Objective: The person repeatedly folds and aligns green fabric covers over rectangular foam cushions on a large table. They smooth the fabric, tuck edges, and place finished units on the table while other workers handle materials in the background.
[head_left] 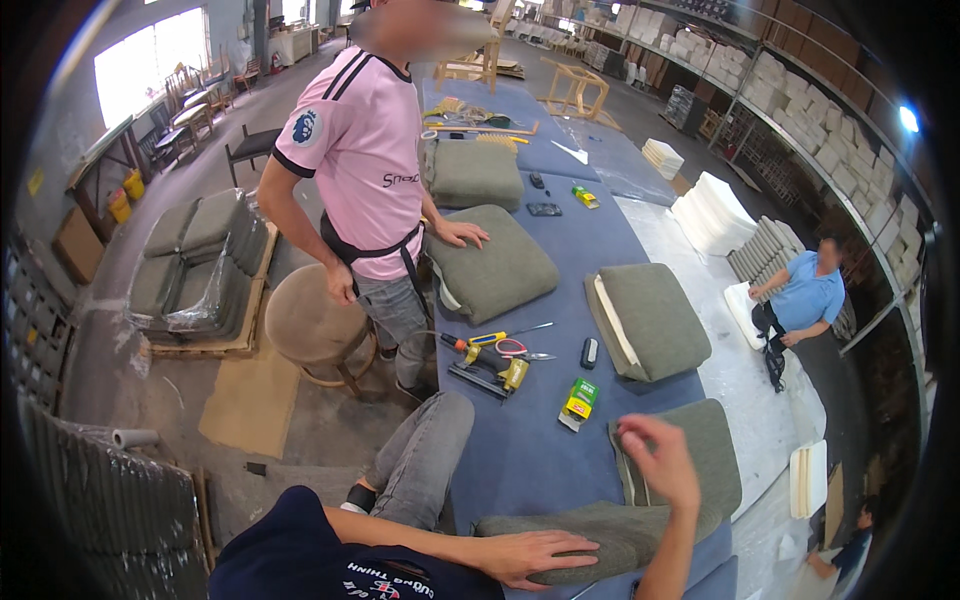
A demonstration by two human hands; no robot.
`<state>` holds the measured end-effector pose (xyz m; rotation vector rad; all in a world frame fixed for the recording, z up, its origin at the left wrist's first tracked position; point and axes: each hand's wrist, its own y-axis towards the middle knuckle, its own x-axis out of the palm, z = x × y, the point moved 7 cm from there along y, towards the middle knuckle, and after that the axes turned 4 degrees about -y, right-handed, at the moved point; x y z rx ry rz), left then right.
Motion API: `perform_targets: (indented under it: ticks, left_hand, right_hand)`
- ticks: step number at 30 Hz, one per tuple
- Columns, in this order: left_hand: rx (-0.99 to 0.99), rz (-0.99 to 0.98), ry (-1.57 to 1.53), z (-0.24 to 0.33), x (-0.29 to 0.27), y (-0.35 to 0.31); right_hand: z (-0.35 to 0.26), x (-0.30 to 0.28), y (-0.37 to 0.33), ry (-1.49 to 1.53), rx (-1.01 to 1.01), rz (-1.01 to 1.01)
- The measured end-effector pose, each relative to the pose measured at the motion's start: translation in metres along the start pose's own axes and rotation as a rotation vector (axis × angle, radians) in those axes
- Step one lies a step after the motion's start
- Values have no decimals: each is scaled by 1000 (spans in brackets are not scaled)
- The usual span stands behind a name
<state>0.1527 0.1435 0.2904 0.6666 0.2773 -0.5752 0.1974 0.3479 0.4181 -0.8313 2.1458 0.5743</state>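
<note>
My left hand [540,557] lies flat, fingers stretched out, on a grey-green fabric cushion [635,530] at the near edge of the table. Raised above the cushions on the right is my right hand [662,462], its fingers bent together; what they hold, if anything, is too small to make out. Beneath and beyond it lies another grey-green cushion [705,450], partly covered by the near one. A yellow-and-green small box [579,404] and a black-and-grey small device [590,352] lie just past my hands.
On the blue table [520,450] lie a staple gun [500,372], red-handled scissors [515,348], a yellow-handled screwdriver [490,338] and a cushion [650,320]. At left, a person in pink [360,160] touches another cushion [495,262]. A person in blue [808,295] stands right.
</note>
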Motion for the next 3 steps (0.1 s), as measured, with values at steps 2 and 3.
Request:
perform_targets:
  ticks: [2, 3]
  left_hand:
    - [0, 17, -40, -10, 3, -4]
    - [-29, 2, -79, -13, 3, -6]
  right_hand:
    - [-60, -40, 13, -55, -182, 131]
    - [-60, -38, 12, -42, -184, 131]
